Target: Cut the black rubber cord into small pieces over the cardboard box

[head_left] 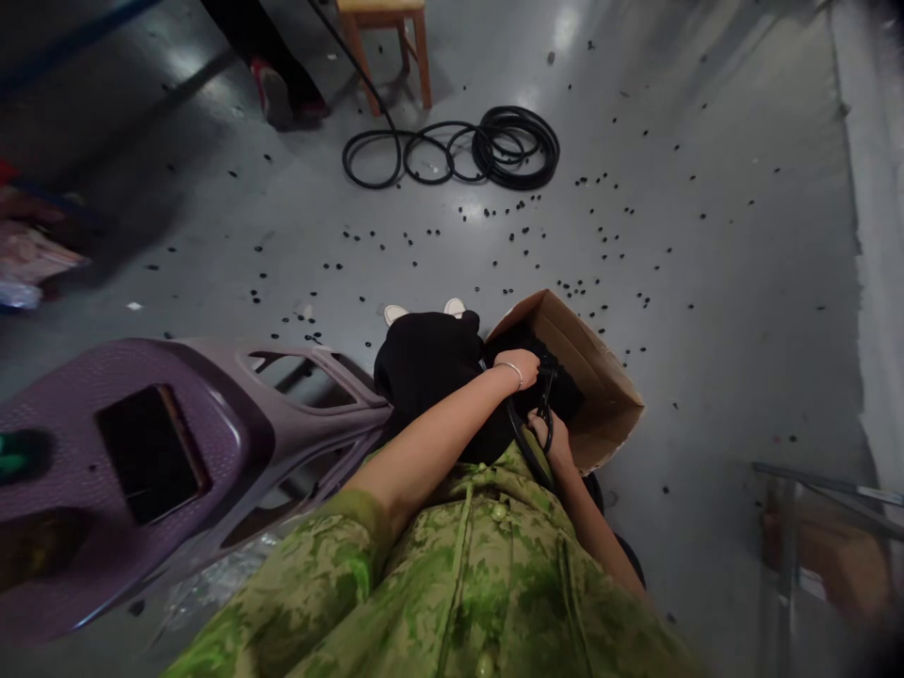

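Both of my hands are at the mouth of an open cardboard box [608,405] beside my right leg, with a dark mass of black pieces [528,347] in it. My left hand [521,365], a bracelet at its wrist, is closed at the box's near-left side, its fingers against thin black parts. Just below and to the right, my right hand [552,438] is closed round a looped black cord [524,441] that hangs over my lap. The fingertips of both hands are partly hidden, and the finer details between them are too dark to make out.
A purple plastic stool [233,424] at my left bears a phone [152,454]. Small black pieces are scattered over the grey floor [741,311]. Ahead lie a coil of black hose [515,148], a wooden stool [385,9] and another person's shoe [272,94].
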`<state>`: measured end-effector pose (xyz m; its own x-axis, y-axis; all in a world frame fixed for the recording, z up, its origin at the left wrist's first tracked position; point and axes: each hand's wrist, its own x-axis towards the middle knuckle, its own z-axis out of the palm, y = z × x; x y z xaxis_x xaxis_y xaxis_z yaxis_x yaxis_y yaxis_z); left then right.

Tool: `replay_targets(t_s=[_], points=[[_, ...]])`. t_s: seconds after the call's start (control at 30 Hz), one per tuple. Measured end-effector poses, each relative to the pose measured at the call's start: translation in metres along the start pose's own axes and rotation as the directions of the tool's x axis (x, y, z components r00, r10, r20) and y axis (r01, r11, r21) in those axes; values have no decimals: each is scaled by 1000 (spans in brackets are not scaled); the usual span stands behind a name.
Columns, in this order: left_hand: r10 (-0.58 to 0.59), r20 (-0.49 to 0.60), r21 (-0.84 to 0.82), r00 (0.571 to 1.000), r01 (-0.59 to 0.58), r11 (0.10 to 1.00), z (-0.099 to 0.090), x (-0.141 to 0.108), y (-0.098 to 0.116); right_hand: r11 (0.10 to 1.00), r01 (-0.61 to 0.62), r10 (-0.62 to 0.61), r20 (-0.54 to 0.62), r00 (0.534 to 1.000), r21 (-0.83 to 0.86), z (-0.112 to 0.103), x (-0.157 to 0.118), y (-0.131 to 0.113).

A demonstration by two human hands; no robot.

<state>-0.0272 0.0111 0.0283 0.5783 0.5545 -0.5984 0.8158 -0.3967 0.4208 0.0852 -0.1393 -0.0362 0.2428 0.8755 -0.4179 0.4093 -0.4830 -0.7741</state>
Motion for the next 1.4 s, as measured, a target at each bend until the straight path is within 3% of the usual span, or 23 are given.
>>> replay_targets(t_s=[0.23,0.6,1.03,1.2,1.4], points=[[50,8,31,999,-50,998,0,1,0,1000,-18,18,-31,999,-9,1,0,-2],[-19,9,2,1000,19,1000,2,3,0,997,-38,29,-127,991,-64,3,-6,7],[9,57,-48,998,-7,999,15,14,-5,997,-82,83,-45,996,5,3,-2,7],[-32,67,11,997,31,999,10,8,0,994,-106,105,-89,990,2,6,0,14],[-105,79,21,991,103,994,11,8,1,993,-108,110,-54,992,35,11,-1,19]])
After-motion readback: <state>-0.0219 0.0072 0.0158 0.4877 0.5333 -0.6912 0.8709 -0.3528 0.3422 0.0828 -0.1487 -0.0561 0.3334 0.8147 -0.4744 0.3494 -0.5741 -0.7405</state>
